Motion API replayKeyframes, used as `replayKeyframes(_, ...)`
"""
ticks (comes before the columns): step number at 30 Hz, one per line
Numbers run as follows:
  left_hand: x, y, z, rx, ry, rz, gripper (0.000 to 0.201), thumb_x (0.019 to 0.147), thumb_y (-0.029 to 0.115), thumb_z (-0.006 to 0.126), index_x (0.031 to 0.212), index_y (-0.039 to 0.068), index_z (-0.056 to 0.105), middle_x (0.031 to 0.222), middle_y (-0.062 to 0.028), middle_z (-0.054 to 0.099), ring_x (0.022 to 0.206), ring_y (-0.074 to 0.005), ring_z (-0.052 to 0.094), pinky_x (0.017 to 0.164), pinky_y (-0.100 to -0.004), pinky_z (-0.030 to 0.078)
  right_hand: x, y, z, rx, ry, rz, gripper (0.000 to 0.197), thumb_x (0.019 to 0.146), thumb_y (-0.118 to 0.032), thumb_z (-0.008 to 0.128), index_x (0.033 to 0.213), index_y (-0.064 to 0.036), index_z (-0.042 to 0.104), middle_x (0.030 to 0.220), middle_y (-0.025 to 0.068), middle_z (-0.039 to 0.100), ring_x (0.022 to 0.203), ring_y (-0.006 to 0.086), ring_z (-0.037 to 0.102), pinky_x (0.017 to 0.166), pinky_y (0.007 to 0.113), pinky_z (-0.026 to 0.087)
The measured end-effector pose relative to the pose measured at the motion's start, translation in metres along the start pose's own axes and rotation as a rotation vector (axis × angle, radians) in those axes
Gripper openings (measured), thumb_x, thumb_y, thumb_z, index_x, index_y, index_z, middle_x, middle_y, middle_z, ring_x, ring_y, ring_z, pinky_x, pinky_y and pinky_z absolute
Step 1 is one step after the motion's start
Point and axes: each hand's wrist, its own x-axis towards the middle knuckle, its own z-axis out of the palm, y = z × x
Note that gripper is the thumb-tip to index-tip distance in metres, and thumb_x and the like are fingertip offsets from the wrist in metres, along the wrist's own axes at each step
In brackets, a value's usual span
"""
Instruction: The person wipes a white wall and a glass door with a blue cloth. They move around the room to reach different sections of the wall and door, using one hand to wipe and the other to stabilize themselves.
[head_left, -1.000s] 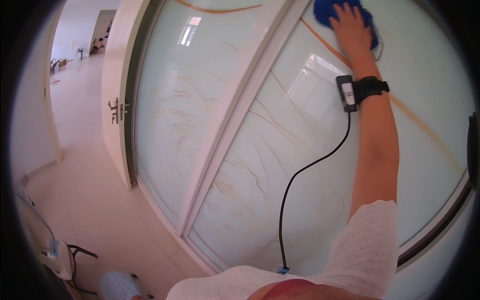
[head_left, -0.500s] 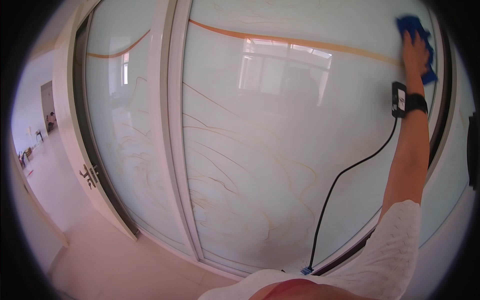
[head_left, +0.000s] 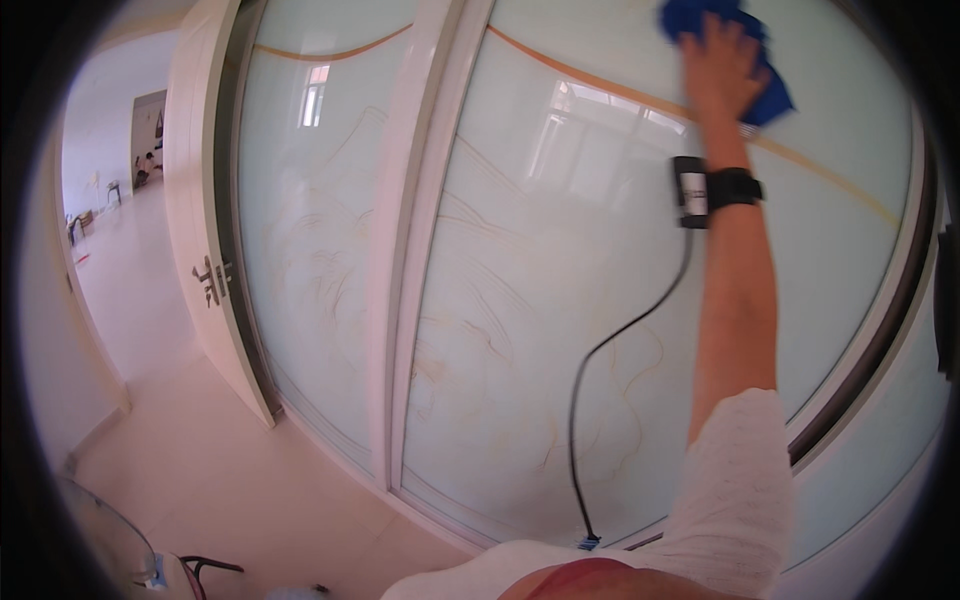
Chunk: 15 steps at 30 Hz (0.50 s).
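A blue cloth (head_left: 773, 103) lies against the upper part of a pale glass sliding panel (head_left: 560, 250). Over it my right hand (head_left: 720, 68) is spread, fingers apart, pressing and holding the cloth to the glass. That arm reaches up at full length, with a white knit sleeve near the shoulder. A black strap (head_left: 738, 188) with a small box (head_left: 690, 192) circles the wrist, and a black cable (head_left: 577, 400) hangs from the box. The glass bears a curved orange band (head_left: 590, 78) and thin brownish line drawings. My left hand is out of view.
A whitish upright frame (head_left: 405, 240) divides the glass panels. Left of them an open white door (head_left: 200, 180) with a metal handle (head_left: 210, 280) stands beside a passage to another room. At lower left are a rounded clear object (head_left: 105, 530) and a dark curved bar (head_left: 210, 562).
My right hand and the blue cloth have slid leftward across the glass, away from the panel's right edge. The view has turned left, bringing the clear object at lower left into sight.
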Motion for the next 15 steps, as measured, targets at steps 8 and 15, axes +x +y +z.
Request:
replayKeyframes(8, -0.118, -0.125, 0.105, -0.176, -0.030, -0.236, 0.030, 0.092, 0.027, 0.060, 0.108, 0.004, 0.069, 0.084, -0.0148, 0.072, 0.063, -0.0260, 0.071, 0.062, -0.0417, 0.058, -0.283, -0.182, -0.115, 0.581, -0.331, -0.632, 0.062, 0.096, -0.040, 0.059, 0.152, -0.0201, 0.042, 0.157, 0.0040, 0.040, 0.149, 0.0260, 0.030, 0.121, 0.050, 0.021)
replayKeyframes(15, -0.225, -0.161, 0.127, -0.413, -0.044, -0.339, 0.030, 0.092, 0.028, 0.062, 0.109, 0.005, 0.069, 0.081, -0.0139, 0.072, 0.068, -0.0246, 0.072, 0.063, -0.0398, 0.058, -0.580, -0.097, -0.203, 0.722, -0.707, -1.389, 0.060, 0.094, -0.011, 0.048, 0.153, -0.0088, 0.038, 0.162, 0.0078, 0.032, 0.148, 0.0276, 0.032, 0.125, 0.035, 0.021)
